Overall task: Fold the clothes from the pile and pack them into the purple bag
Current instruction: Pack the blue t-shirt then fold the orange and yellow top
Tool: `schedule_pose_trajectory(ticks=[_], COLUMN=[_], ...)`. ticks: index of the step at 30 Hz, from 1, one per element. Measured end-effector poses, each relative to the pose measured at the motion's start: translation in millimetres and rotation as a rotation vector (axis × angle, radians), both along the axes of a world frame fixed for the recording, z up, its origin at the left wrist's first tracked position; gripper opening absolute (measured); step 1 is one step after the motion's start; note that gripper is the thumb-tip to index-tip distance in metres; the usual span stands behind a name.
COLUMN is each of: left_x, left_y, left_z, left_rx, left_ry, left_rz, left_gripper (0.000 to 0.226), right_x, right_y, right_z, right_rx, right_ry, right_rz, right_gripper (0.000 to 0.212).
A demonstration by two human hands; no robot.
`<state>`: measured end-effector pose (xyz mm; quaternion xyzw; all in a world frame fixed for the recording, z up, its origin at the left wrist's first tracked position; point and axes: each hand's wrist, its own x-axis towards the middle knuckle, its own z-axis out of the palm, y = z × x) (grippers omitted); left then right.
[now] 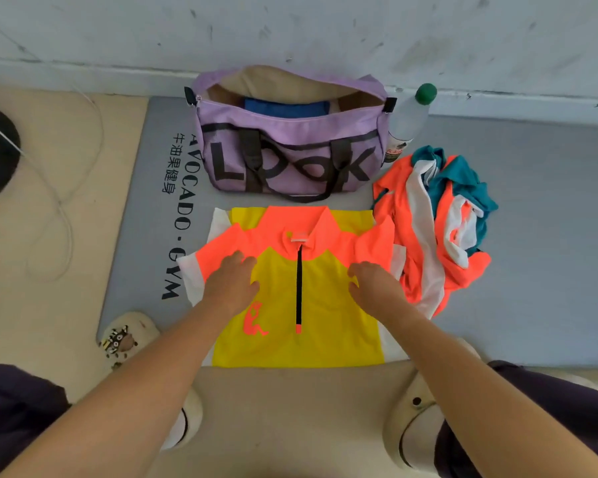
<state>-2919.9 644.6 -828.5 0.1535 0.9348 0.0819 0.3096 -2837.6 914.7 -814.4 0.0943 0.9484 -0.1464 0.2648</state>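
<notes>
A yellow and orange zip-neck shirt (321, 305) lies flat, front up, on the grey mat in front of me. My left hand (230, 282) rests palm down on its left chest, fingers spread. On the shirt's right chest lies my right hand (373, 288), also flat and holding nothing. Beyond the shirt stands the purple bag (290, 143), unzipped and open, with a folded blue garment (287, 108) inside. A crumpled pile of orange, white and teal clothes (435, 222) sits to the right of the shirt.
The grey gym mat (549, 236) lies against a white wall. A clear bottle with a green cap (409, 119) stands right of the bag. A white cable (63, 188) loops over the beige floor at left. Cream slippers (128, 338) are near my knees.
</notes>
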Motion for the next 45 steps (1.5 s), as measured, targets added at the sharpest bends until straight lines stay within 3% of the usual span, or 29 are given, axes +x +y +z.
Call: schedule_pose_trajectory(ticks=[2,5,8,10,11,14,17,21,25,27,30,33,35,37,39,42,45], left_x=[-9,-17,-19,-26,-30,-47,-63,-76,-84,-90,-102,-115,-120,-125,-131,-136,-125], left_y=[4,-12,-36,-42,-42,-26,6,21,15,14,9,5,2,-2,-8,-17,-14], left_z=[-16,-37,-46,-47,-47,-47,-46,-59,-63,-62,-60,-60,-58,-57,-56,-51,-50], left_rx=[0.023,-0.091,-0.338,-0.371,-0.332,-0.029,0.165,0.063,0.047,0.107,0.151,0.06,-0.014,-0.034,-0.007,-0.014,-0.079], left_ry=[0.029,0.086,0.213,0.276,0.343,0.494,0.361,0.229,0.181,0.267,0.338,0.21,0.097,-0.006,-0.039,0.108,0.392], left_rz=[-0.094,-0.191,0.095,0.357,0.37,0.181,0.109,0.166,0.172,0.17,0.111,0.138,0.174,0.174,0.191,0.239,0.231], left_gripper=[0.065,0.067,0.058,0.053,0.046,0.025,0.029,0.031,0.035,0.034,0.062,0.072,0.06,0.042,0.043,0.043,0.039], right_x=[-13,-21,-19,-28,-35,-58,-79,-91,-94,-96,-103,-111,-116,-122,-129,-136,-143], right_y=[-7,-2,13,20,21,18,10,10,22,25,28,34,39,45,53,59,65], right_z=[-14,-31,-44,-47,-48,-51,-55,-66,-65,-64,-61,-62,-63,-60,-55,-46,-39], right_rx=[0.033,0.158,0.375,0.421,0.418,0.323,0.132,0.086,0.093,0.228,0.191,0.074,0.137,0.207,0.17,-0.118,-0.333], right_ry=[0.071,0.002,-0.054,-0.017,0.031,0.185,0.202,0.051,-0.044,0.055,0.288,0.186,0.065,-0.06,-0.121,-0.067,-0.052], right_rz=[0.142,0.225,-0.025,-0.203,-0.253,-0.269,-0.27,-0.328,-0.294,-0.199,-0.094,-0.094,-0.091,-0.049,-0.036,-0.191,-0.277], right_gripper=[0.046,0.059,0.047,0.039,0.034,0.025,0.031,0.043,0.037,0.04,0.054,0.07,0.065,0.047,0.034,0.037,0.024])
